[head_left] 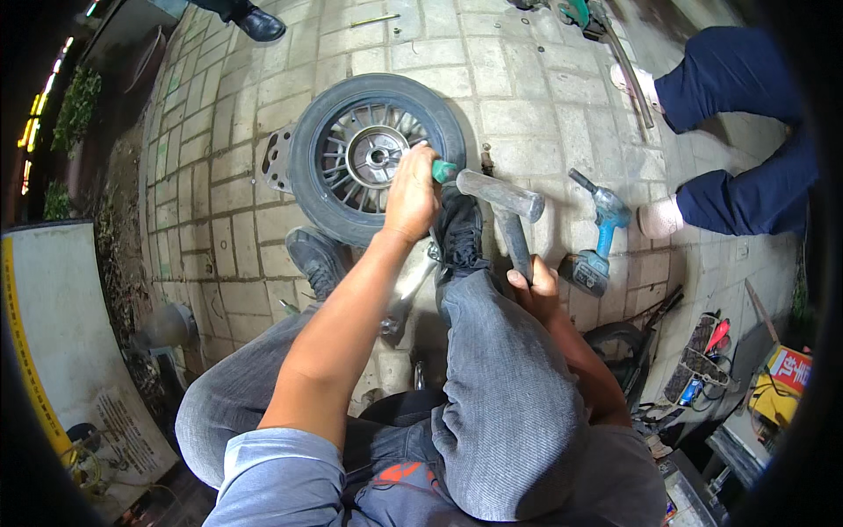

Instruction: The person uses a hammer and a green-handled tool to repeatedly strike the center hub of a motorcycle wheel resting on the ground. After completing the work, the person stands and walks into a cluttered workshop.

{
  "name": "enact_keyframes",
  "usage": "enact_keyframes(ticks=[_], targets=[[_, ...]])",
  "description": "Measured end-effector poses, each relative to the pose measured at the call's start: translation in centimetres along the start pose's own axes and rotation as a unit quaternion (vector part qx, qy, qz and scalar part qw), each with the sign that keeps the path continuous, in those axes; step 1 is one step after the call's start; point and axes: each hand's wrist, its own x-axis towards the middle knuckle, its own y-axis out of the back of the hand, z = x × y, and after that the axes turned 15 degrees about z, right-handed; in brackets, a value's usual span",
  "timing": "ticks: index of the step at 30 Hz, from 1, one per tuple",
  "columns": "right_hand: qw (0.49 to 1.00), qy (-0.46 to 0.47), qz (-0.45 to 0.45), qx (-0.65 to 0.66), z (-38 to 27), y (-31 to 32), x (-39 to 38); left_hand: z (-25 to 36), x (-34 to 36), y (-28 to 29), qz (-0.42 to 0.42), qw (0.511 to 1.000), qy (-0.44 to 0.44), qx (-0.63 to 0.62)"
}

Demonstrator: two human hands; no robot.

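Note:
A tire (307,154) on a spoked metal wheel (367,156) lies flat beyond my feet. My left hand (413,191) grips a green-handled tool (443,171) over the wheel's hub, its tip pointing toward the centre. My right hand (536,285), low beside my right knee, holds a hammer (514,241); its head is beside the green handle, and I cannot tell if they touch. A metal plate with holes (274,162) shows under the tire's left side. My right shoe (461,237) rests against the tire's near edge.
A blue impact driver (608,224) lies right of my hands. Another person's legs (729,193) are at right, another shoe (259,25) at top left. A long bar (634,88) lies upper right. Assorted tools (698,360) sit lower right; a white panel (61,316) stands at left.

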Motion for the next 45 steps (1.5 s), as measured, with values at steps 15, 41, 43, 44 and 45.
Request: enact_keyframes(ticks=[15,41,43,44,45], targets=[[0.999,-0.034,0.024,0.019,-1.3,-0.8,0.9,1.0,1.2,0.8,-0.010,1.000,0.005,0.001],[0.996,-0.088,-0.019,-0.018,-1.3,-2.3,2.7,-0.3,1.1,0.3,0.014,1.000,0.012,0.014],[0.996,-0.088,-0.003,-0.001,-1.6,-2.4,2.4,-0.3,1.1,0.3,0.008,0.999,0.002,0.036],[0.996,-0.086,0.008,0.011,-1.4,-2.7,2.2,-0.4,1.2,0.3,0.004,0.999,0.008,0.036],[0.996,-0.083,0.018,0.023,-1.1,-2.9,1.9,-0.3,1.3,0.3,0.000,0.999,0.013,0.035]])
